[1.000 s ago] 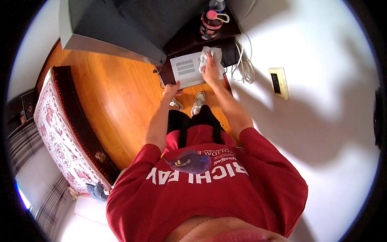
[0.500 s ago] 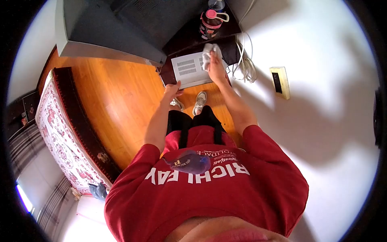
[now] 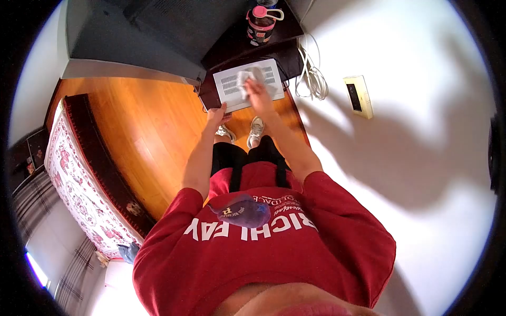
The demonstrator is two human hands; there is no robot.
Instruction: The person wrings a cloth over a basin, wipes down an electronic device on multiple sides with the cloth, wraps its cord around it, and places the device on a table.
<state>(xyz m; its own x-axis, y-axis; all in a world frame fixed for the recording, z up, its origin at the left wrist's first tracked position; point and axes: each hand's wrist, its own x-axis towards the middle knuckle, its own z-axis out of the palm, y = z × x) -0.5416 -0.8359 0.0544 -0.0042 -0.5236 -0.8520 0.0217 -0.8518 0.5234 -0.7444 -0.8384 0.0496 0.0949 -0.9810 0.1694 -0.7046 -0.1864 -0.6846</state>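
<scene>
A flat white box with rows of vent slots (image 3: 229, 84) rests on a low dark shelf. My left hand (image 3: 217, 115) grips its near left corner, the fingers closed at the edge. A white cloth (image 3: 244, 80) is bunched under my right hand (image 3: 257, 95), pressed on the box's vented top near the middle. Motion smears the cloth and the right fingers a little.
On the dark stand (image 3: 287, 29) behind the box is a bottle with a pink lid (image 3: 261, 26). Coiled white cables (image 3: 313, 83) hang at the wall, near a yellowish wall box (image 3: 358, 97). A large dark screen (image 3: 137, 37) juts in at upper left.
My right hand has moved the cloth leftward, from the box's right end to its middle. My left hand stays at the near left corner. The whole view has shifted slightly.
</scene>
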